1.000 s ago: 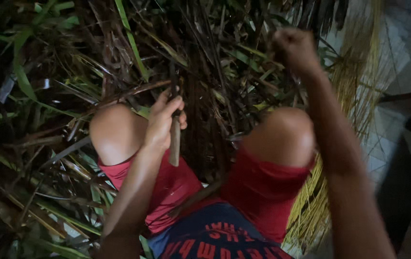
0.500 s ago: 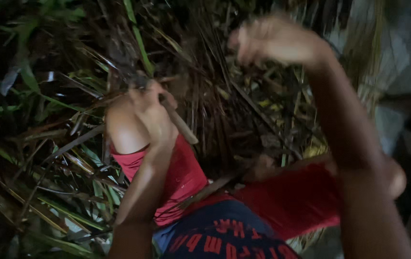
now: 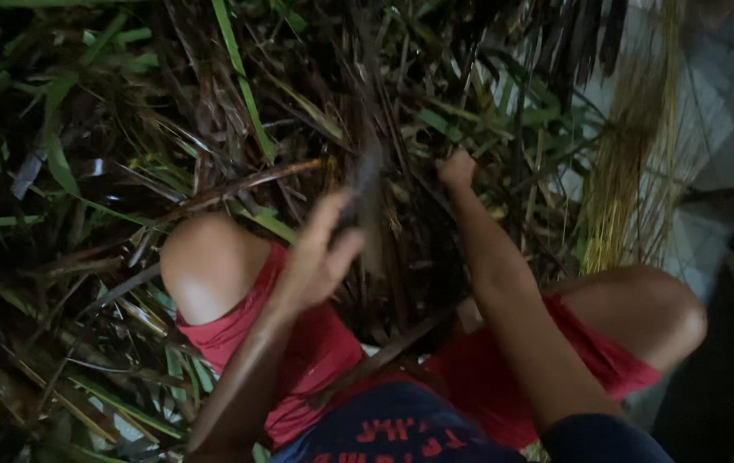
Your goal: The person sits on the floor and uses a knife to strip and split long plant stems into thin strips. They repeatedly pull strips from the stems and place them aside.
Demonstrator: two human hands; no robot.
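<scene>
- While you sit among the leaves [image 3: 238, 94], your left hand [image 3: 320, 257] closes around a blurred knife [image 3: 369, 201], blade pointing up just ahead of your knees.
- Your right hand [image 3: 457, 169] is fisted around dark fronds [image 3: 436, 103] beyond the knife, arm stretched forward.
- Pale yellow fibres [image 3: 624, 163] hang in a bundle at right, near your right knee [image 3: 658, 309].
- Red shorts [image 3: 315, 351] cover both thighs.

Dim, harsh frontal light, motion blur

Left hand [image 3: 320, 257] grips a blurred knife [image 3: 370, 201]; right hand [image 3: 457, 169] reaches into dry leaves [image 3: 238, 129] above red shorts [image 3: 315, 351]
</scene>
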